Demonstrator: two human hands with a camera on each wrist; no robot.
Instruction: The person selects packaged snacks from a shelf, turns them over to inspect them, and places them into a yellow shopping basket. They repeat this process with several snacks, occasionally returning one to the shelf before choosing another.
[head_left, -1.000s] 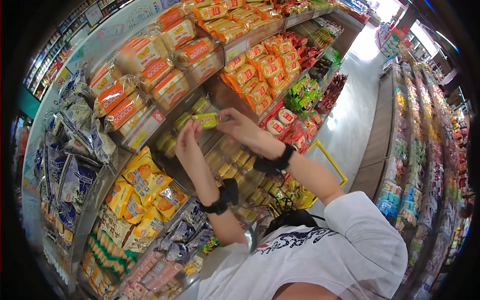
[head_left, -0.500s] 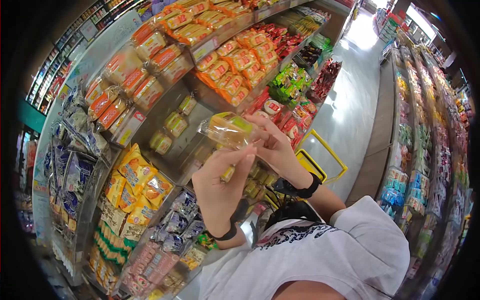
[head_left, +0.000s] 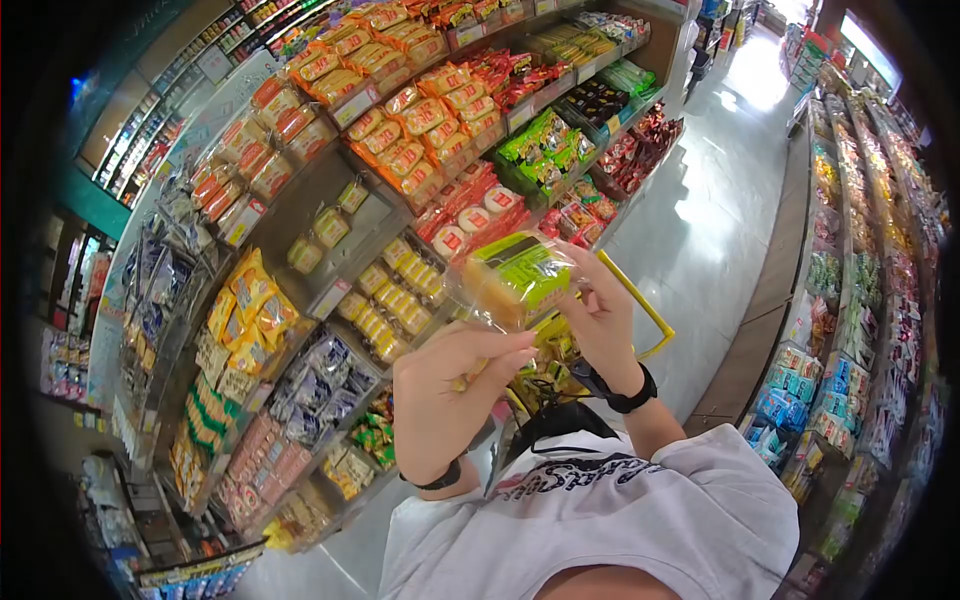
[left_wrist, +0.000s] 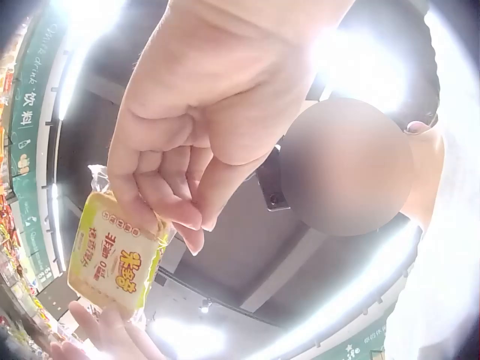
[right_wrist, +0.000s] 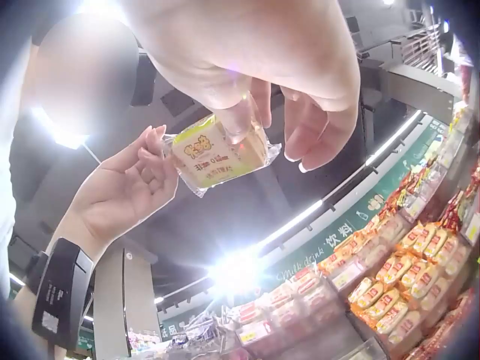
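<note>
A small packaged bread [head_left: 525, 270] in a clear wrapper, with a green printed label, is held up in front of the chest. My left hand [head_left: 445, 395] pinches the wrapper's edge between thumb and fingertips. On the other side, my right hand [head_left: 600, 320] grips the pack. Its thumb presses on the pack's pale printed underside in the right wrist view, where the bread pack [right_wrist: 214, 169] is seen from below. From the left wrist, the bread pack's printed face [left_wrist: 112, 255] shows yellow-and-red lettering.
Tiered shelves hold orange-wrapped breads [head_left: 405, 165], yellow snack bags [head_left: 245, 310] and small yellow-labelled packs [head_left: 385, 310]. A yellow basket handle [head_left: 637, 293] rises beside the right forearm. Across the grey aisle floor [head_left: 735, 220] stands another row of snack shelves [head_left: 830, 300].
The bread pack has come away from the shelf bin toward the body, carried by both hands. Its green label is now turned up to the head view, which has swung so that more shelving shows.
</note>
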